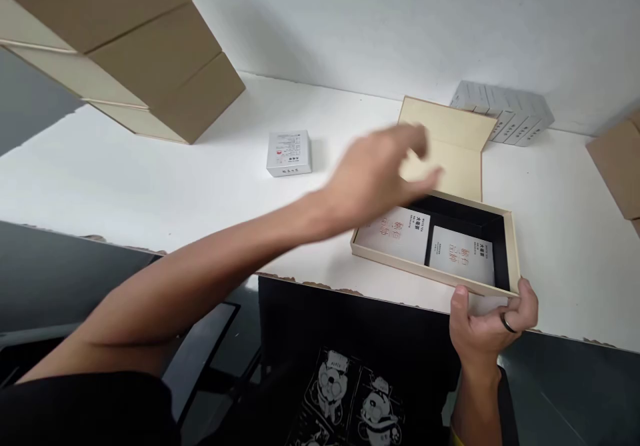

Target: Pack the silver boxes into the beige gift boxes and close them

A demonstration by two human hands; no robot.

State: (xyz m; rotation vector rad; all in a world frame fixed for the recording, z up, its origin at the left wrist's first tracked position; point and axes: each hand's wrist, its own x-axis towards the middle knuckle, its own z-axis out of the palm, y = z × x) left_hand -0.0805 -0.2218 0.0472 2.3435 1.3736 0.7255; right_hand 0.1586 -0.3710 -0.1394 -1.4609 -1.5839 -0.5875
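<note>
A cream gift box [400, 264] with a black interior lies near the table's front edge, its lid [450, 133] folded back. Inside it, two small printed boxes lie side by side: a left one [403, 236], partly covered by my arm, and a right one [463, 256]. My left hand [375, 173] hangs over the gift box's rear left side, slightly blurred, thumb and fingers apart with nothing between them. At the front right corner, my right hand [493, 329], with a dark ring, grips the gift box.
One silver small box [289, 153] sits alone left of the gift box. A row of silver boxes [510, 116] stands against the wall behind the lid. Large tan boxes [165, 59] are stacked at upper left; brown cardboard [617, 169] is at the right edge.
</note>
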